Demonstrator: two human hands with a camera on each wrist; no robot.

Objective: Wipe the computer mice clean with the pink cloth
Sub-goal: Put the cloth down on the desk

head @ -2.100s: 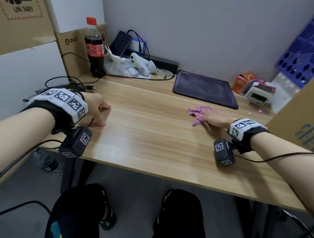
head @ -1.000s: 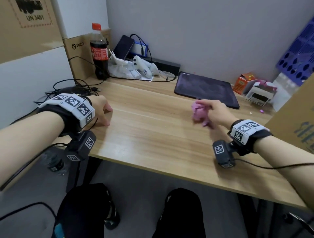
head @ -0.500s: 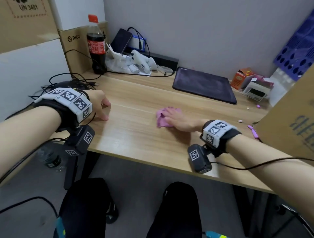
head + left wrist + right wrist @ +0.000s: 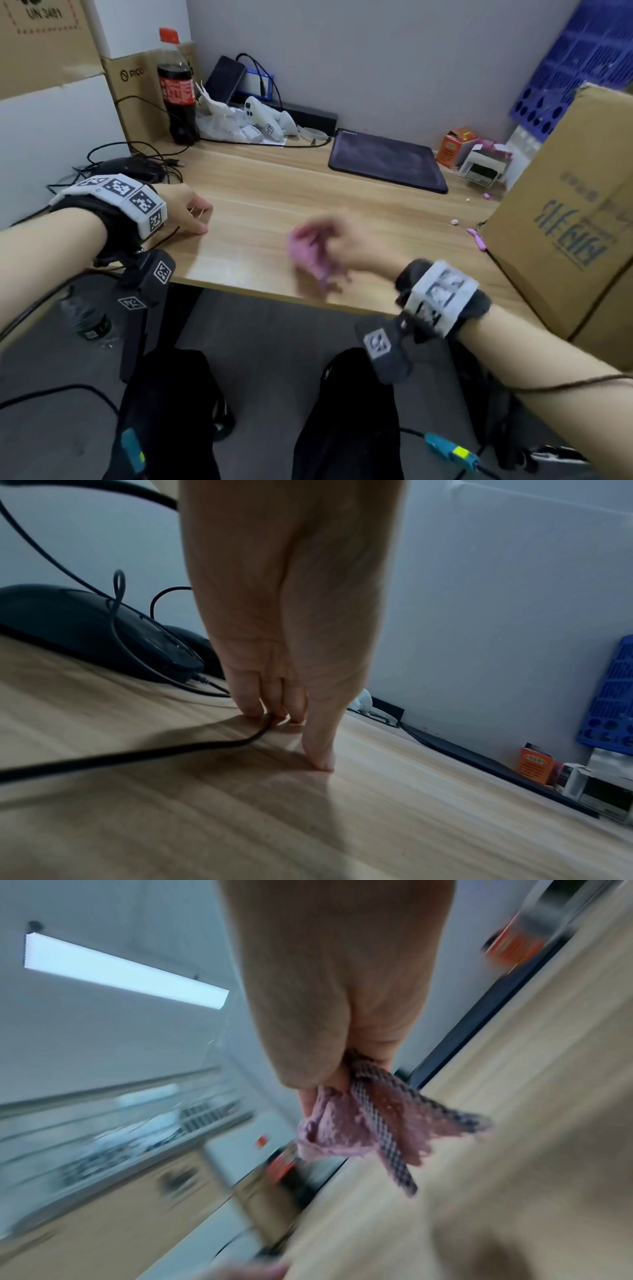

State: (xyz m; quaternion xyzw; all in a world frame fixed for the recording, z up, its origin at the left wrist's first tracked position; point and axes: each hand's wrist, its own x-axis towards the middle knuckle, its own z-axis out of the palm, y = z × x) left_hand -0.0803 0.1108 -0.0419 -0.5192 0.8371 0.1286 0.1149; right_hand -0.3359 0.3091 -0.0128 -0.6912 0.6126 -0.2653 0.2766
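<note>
My right hand (image 4: 342, 240) grips the crumpled pink cloth (image 4: 308, 251) just above the middle of the wooden desk (image 4: 260, 192), blurred by motion. In the right wrist view the pink cloth (image 4: 356, 1123) hangs bunched from the curled fingers (image 4: 318, 1091). A black computer mouse (image 4: 130, 168) lies among tangled cables at the desk's left edge. In the left wrist view this mouse (image 4: 85, 626) sits close behind my left hand (image 4: 291, 737), with a second dark mouse (image 4: 195, 642) partly hidden behind it. My left hand (image 4: 200, 221) rests its fingertips on the desk and holds nothing.
A cola bottle (image 4: 176, 89) and white controllers (image 4: 263, 116) stand at the back left. A black mouse pad (image 4: 387, 161) lies at the back. Small boxes (image 4: 455, 147) sit at the back right. A large cardboard box (image 4: 565, 219) fills the right side.
My right hand picked up the cloth by the mouse pad, carried it left, pressed it on the desk and now lifts it, gripped. The left hand stayed put.
</note>
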